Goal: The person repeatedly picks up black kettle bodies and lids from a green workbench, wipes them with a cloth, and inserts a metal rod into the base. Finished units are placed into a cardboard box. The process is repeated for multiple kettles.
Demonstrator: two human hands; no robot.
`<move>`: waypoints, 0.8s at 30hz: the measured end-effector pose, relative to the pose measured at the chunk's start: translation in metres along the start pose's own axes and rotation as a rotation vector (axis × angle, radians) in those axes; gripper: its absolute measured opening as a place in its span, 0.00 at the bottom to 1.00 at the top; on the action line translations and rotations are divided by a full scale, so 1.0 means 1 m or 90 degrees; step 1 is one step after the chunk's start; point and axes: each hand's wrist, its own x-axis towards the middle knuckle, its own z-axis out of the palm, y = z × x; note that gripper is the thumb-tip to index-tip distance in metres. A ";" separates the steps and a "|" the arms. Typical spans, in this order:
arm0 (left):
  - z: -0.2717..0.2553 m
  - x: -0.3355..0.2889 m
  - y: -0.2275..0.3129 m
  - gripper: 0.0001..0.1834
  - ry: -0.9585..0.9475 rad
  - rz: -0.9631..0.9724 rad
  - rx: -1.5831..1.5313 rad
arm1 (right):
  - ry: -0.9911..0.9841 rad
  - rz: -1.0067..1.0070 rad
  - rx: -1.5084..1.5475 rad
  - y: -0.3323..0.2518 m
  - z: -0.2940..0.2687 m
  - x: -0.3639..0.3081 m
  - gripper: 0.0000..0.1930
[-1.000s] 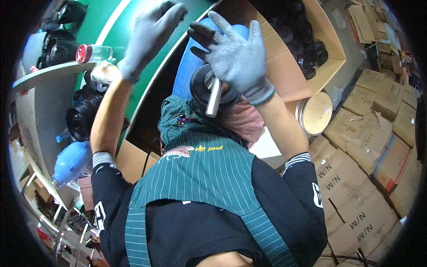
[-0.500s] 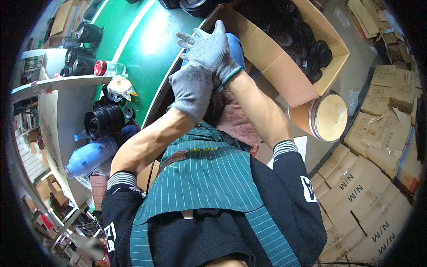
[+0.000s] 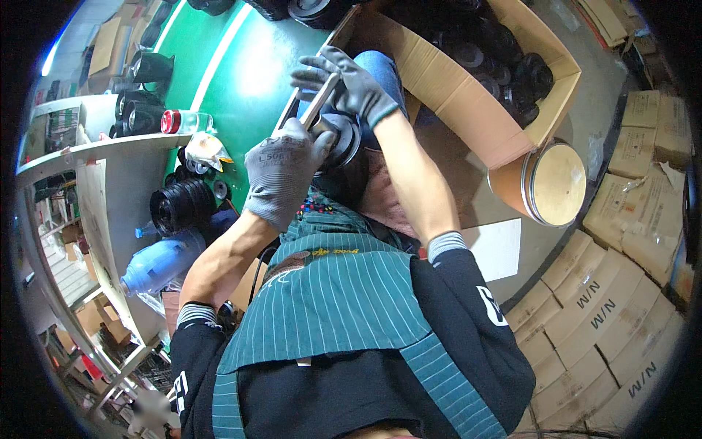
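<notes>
My left hand (image 3: 281, 164), in a grey knit glove, is closed around the lower end of a narrow grey-brown bar (image 3: 318, 102). Its thumb reaches toward a black round part (image 3: 342, 150) in front of my apron. My right hand (image 3: 355, 88), gloved too, is at the bar's upper end with its fingers stretched out and parted behind it. The bar crosses in front of those fingers; whether they press on it I cannot tell. Part of the black piece is hidden by my left hand.
A green tabletop (image 3: 219, 80) lies ahead on the left, with a red-lidded jar (image 3: 186, 121) and black ribbed parts (image 3: 179, 206). On the right stand an open carton (image 3: 453, 95) of black parts, a round drum (image 3: 552, 183) and stacked boxes (image 3: 596, 314).
My hands were overlapped and are now apart. The left has lowered and turned, the right has shifted slightly. The bar and the black round part have come into view between them.
</notes>
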 end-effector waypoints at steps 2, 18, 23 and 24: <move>0.003 0.000 0.000 0.31 0.023 0.016 -0.009 | 0.165 0.006 -0.021 0.003 0.021 0.006 0.21; 0.042 0.023 -0.097 0.21 0.008 0.174 -0.384 | -0.198 -0.296 0.115 0.043 0.028 -0.089 0.26; 0.074 0.068 -0.120 0.21 -0.083 0.279 -0.572 | -0.060 -0.454 -0.183 0.054 0.069 -0.116 0.31; 0.075 0.077 -0.114 0.25 -0.098 0.282 -0.617 | -0.054 -0.496 -0.267 0.054 0.083 -0.119 0.31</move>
